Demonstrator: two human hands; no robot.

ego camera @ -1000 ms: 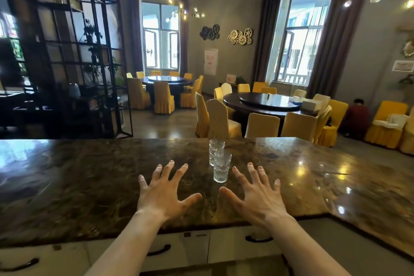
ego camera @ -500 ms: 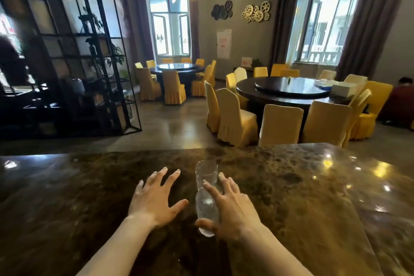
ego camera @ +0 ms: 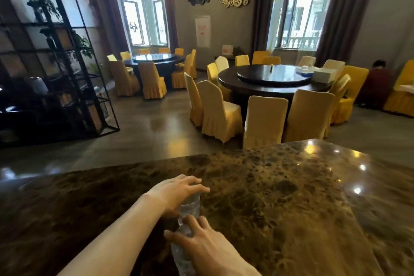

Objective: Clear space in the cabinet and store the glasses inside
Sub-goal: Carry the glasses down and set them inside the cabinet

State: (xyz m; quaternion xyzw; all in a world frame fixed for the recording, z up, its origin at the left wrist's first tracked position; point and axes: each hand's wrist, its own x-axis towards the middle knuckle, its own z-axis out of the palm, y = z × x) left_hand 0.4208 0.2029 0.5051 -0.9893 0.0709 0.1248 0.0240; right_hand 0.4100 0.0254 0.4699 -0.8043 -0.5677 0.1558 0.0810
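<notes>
Two clear textured glasses stand close together on the dark marble counter (ego camera: 280, 197). My left hand (ego camera: 177, 190) curls around the far glass (ego camera: 190, 206), fingers over its rim. Wrapped around the near glass (ego camera: 182, 253) is my right hand (ego camera: 201, 244), which hides most of it. Both glasses are blurred. No cabinet shows in the head view.
Beyond the counter's far edge stand yellow-covered chairs (ego camera: 264, 119) around a round dark table (ego camera: 271, 78). A black metal shelf frame (ego camera: 56, 69) stands at the left. A second round table (ego camera: 154, 60) is further back, and a person (ego camera: 378, 83) sits at the far right.
My view has moved closer over the counter. The right hand closed on the near glass, then the left hand moved right and closed on the far glass.
</notes>
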